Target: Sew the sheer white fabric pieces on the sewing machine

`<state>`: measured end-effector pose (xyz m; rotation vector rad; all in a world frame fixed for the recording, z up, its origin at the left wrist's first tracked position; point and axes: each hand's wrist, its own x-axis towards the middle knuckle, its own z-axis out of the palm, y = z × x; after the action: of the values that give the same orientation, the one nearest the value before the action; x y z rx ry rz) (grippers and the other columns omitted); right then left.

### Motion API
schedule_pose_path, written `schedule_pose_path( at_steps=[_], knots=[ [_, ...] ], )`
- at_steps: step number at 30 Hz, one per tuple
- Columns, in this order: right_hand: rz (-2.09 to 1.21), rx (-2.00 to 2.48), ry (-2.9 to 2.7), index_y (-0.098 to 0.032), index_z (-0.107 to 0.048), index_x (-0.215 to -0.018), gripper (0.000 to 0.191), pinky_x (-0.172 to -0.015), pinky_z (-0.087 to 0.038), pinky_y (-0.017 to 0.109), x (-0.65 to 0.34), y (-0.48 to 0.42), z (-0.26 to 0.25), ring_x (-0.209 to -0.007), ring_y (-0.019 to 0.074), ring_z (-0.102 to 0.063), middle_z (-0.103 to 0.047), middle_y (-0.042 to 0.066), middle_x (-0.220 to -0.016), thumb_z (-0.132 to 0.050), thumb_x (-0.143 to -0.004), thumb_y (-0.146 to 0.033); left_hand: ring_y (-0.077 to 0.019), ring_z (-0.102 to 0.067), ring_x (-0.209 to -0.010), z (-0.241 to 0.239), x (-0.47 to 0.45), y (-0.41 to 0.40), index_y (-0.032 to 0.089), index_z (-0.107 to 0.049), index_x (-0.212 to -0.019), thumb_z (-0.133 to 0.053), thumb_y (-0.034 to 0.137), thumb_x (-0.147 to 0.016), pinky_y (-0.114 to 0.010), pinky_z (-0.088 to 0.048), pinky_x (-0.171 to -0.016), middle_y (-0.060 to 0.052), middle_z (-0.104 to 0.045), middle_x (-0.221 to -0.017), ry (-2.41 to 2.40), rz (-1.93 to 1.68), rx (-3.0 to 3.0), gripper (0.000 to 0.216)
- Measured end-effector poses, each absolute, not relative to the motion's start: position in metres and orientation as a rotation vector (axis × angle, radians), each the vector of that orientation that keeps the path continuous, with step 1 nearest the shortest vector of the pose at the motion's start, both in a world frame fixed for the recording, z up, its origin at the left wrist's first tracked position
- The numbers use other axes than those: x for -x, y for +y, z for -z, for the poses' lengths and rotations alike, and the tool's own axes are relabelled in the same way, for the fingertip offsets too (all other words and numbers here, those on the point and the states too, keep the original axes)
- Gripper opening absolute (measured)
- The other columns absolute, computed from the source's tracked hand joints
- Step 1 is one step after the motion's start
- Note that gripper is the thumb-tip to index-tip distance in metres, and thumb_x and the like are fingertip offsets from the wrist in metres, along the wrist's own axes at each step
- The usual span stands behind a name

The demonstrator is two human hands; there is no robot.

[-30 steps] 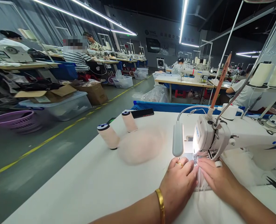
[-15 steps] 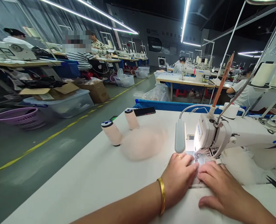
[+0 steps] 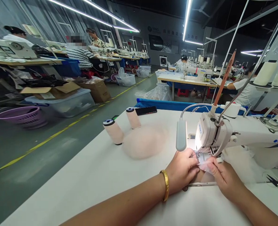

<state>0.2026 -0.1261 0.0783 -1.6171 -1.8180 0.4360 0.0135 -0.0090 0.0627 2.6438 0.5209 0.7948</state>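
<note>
Right hand (image 3: 224,175) pinches sheer white fabric (image 3: 206,167) at the near side of the sewing machine (image 3: 205,133) head, seemingly to keep it taut; left hand (image 3: 182,168), fingers curled, meets its left end, grip unconfirmed. Both hands converge, backs upward. Gooseneck lamp (image 3: 181,135) hangs just beyond, presumably for lighting.

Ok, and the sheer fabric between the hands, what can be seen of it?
The sheer fabric looks pale, thin and see-through, loosely gathered, its outline blurred. It lies just in front of the lit needle area of the white sewing machine. The right hand pinches it between thumb and fingers; the left hand's fingertips meet its other side, their grip partly hidden. Where it ends cannot be told.
</note>
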Motion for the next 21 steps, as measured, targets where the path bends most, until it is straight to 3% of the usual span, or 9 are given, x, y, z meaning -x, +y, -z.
schedule_pose_path(
  at_steps=[4, 8, 21],
  knots=[
    [-0.25, 1.49, -2.144, -0.023, -0.055, -0.097, 0.033, -0.083, -0.048, 0.037, -0.204, -0.131, -0.076, -0.079, 0.0212, -0.062, -0.068, 0.004, -0.09, -0.027, -0.114, -0.031, -0.0223, -0.061, -0.094, -0.06, -0.009, -0.01, 0.023, -0.076, -0.083, -0.063, 0.008, -0.089, -0.037, -0.044, -0.082, -0.004, -0.071, -0.101, 0.411, -0.91, -2.705, 0.02],
    [-0.118, 1.414, -2.343, -0.023, -0.049, -0.095, 0.022, -0.081, -0.044, 0.036, -0.203, -0.139, -0.078, -0.079, 0.0213, -0.056, -0.062, 0.001, -0.086, -0.044, -0.111, -0.038, -0.0203, -0.063, -0.089, -0.062, 0.002, -0.016, 0.023, -0.074, -0.086, -0.06, 0.012, -0.096, -0.039, -0.04, -0.082, 0.0, -0.076, -0.091, 0.262, -0.951, -2.716, 0.02],
    [-0.124, 1.541, -2.342, -0.023, -0.048, -0.094, 0.016, -0.085, -0.041, 0.037, -0.203, -0.14, -0.072, -0.084, 0.0227, -0.06, -0.066, 0.002, -0.094, -0.057, -0.105, -0.03, -0.0202, -0.063, -0.088, -0.062, 0.006, -0.016, 0.022, -0.071, -0.09, -0.06, 0.012, -0.096, -0.039, -0.034, -0.083, 0.002, -0.078, -0.091, 0.233, -0.916, -2.754, 0.016]
  ],
)
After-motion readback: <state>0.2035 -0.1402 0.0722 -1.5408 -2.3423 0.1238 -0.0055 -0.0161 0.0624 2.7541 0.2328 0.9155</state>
